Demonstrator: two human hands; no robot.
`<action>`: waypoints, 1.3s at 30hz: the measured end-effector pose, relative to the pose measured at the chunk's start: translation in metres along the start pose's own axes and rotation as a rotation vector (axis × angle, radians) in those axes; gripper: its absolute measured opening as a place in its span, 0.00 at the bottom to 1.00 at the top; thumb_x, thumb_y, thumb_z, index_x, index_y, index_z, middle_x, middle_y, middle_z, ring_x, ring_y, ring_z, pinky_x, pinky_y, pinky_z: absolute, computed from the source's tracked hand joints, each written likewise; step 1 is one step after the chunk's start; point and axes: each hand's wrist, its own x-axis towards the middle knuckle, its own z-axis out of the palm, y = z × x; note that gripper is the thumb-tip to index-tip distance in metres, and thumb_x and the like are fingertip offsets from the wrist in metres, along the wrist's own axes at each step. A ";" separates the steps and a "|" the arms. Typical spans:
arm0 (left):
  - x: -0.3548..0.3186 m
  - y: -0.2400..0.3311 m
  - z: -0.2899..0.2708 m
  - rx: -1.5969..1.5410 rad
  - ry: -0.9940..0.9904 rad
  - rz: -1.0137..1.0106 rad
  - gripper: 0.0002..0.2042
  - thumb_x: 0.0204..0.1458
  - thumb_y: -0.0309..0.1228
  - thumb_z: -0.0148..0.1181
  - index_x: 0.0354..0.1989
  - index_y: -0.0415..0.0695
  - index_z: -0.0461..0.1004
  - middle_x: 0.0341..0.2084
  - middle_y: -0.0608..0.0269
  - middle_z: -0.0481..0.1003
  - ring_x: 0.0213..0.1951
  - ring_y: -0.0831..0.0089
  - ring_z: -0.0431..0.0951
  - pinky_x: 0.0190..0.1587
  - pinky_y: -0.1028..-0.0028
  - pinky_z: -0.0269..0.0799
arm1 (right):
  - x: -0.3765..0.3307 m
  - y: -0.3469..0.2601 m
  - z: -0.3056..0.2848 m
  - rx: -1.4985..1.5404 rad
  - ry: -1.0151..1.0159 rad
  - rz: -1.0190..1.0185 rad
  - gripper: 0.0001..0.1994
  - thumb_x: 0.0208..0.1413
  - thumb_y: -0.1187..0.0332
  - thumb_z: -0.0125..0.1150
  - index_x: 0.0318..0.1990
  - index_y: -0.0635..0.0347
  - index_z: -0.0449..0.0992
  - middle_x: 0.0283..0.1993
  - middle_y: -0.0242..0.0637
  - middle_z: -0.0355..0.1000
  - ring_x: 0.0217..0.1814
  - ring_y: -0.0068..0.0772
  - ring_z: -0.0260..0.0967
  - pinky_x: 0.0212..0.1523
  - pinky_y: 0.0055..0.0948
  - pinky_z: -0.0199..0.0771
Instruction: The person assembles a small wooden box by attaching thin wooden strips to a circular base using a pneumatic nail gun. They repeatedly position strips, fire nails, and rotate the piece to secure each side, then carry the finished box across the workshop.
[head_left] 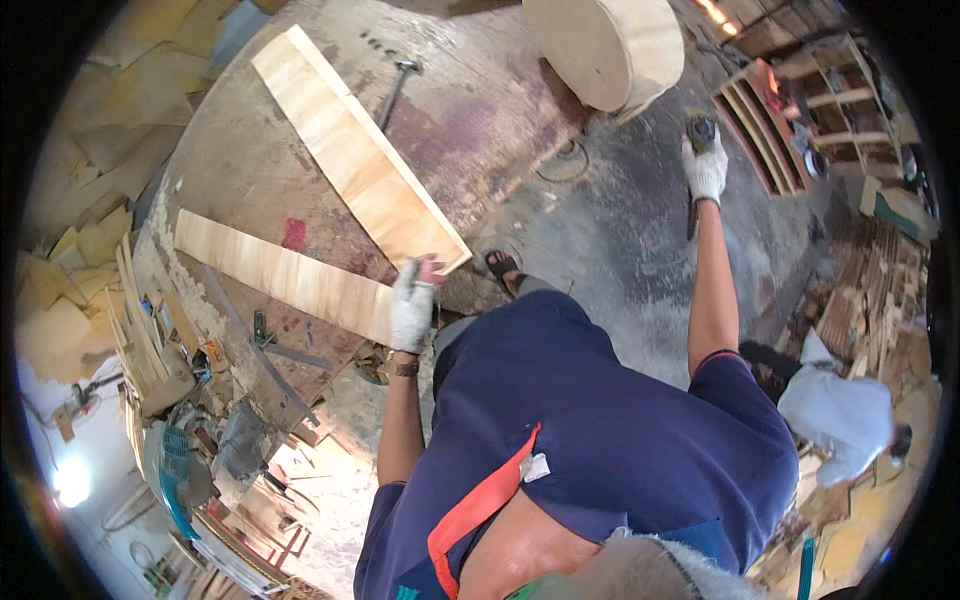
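Note:
My left hand (412, 310), in a white work glove, grips the near end of a long pale plywood plank (355, 145) that lies slanted across a worn round worktable (300, 210). A second pale plank (280, 272) lies across the table under it, by the same hand. My right hand (706, 168), also gloved, is stretched out over the dusty floor and holds a small dark power tool (701, 129). My blue shirt fills the lower middle of the view.
A big round wooden drum (610, 45) stands at the table's far edge. A hammer (397, 88) lies on the table. Wooden shelves (790, 120) stand at upper right, offcut piles at left and right. Another person in white (840, 410) crouches at right. A teal saw (175, 470) sits lower left.

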 end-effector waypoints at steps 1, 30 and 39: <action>0.008 0.006 0.013 0.065 -0.004 0.061 0.21 0.70 0.44 0.56 0.55 0.36 0.77 0.38 0.59 0.83 0.40 0.74 0.81 0.46 0.73 0.76 | 0.004 -0.013 0.000 0.037 -0.023 0.054 0.28 0.55 0.61 0.70 0.61 0.67 0.73 0.46 0.54 0.82 0.49 0.54 0.82 0.47 0.43 0.80; -0.075 -0.061 -0.101 -0.152 0.586 -0.178 0.18 0.71 0.42 0.53 0.50 0.36 0.75 0.41 0.59 0.82 0.37 0.78 0.79 0.41 0.74 0.74 | -0.112 -0.220 0.092 0.463 -0.519 0.555 0.16 0.54 0.62 0.71 0.47 0.61 0.83 0.36 0.40 0.84 0.29 0.37 0.81 0.32 0.39 0.79; -0.057 -0.083 -0.071 -0.173 0.633 -0.103 0.15 0.69 0.37 0.56 0.49 0.34 0.76 0.36 0.58 0.81 0.36 0.75 0.80 0.40 0.73 0.75 | -0.128 -0.205 0.105 0.479 -0.640 0.363 0.18 0.56 0.65 0.71 0.47 0.70 0.79 0.44 0.46 0.83 0.44 0.43 0.81 0.47 0.40 0.77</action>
